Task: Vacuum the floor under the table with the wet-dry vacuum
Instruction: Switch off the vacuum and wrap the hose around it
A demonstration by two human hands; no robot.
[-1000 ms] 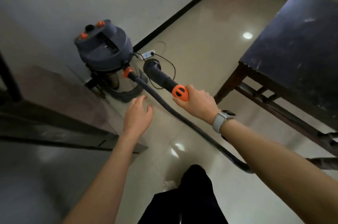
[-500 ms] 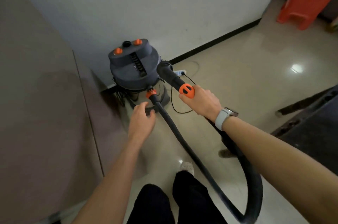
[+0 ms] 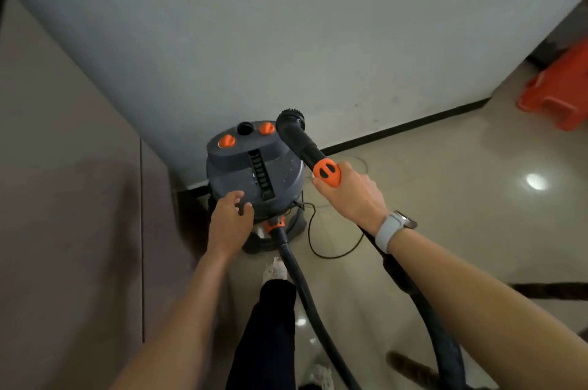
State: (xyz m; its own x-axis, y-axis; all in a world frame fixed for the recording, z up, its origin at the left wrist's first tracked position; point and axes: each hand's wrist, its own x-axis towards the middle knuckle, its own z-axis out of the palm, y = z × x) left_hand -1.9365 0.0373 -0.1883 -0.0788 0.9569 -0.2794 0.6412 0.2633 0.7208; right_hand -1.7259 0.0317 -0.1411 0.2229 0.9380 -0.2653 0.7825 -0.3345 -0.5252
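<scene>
- Your right hand [image 3: 348, 190] is gripping the vac's hose handle [image 3: 327, 172] at its orange collar, fingers wrapped round it; the black nozzle end [image 3: 290, 121] is pointing up and away from you, hovering just above the far right edge of the vac lid.
- Your left hand [image 3: 231, 223] is resting on the near left rim of the wet-dry vacuum [image 3: 254, 173], fingers bent over the lid edge. Can't tell whether they're actually gripping it or just touching.
- The vac is sitting on the tiled floor [image 3: 445, 198] right up against the white wall [image 3: 286, 23], close to the corner where a brownish panel [image 3: 63, 198] is running down the left side.
- Two orange knobs [image 3: 227, 141] and a round dark port [image 3: 245, 128] are showing along the lid's far edge; a slotted black strip [image 3: 261, 176] is running down the lid's middle.
- The black hose [image 3: 305, 294] is leaving the vac's near side thru an orange coupling [image 3: 275, 225], passing your leg, then looping round under your right forearm to the handle.
- A thin black power cord [image 3: 331, 254] is lying in a loop on the floor just right of the vac.
- You're wearing a smartwatch w/ a pale band [image 3: 393, 229] on the right wrist.
- Your dark trouser leg [image 3: 270, 326] and a light shoe [image 3: 275, 268] are showing just in front of the vac base.
- An orange plastic stool [image 3: 556, 93] is standing at the floor's far right edge, well apart from the vac.
- A dark wooden piece [image 3: 547, 291] is poking in at the right edge; too little visible to say what it is.
</scene>
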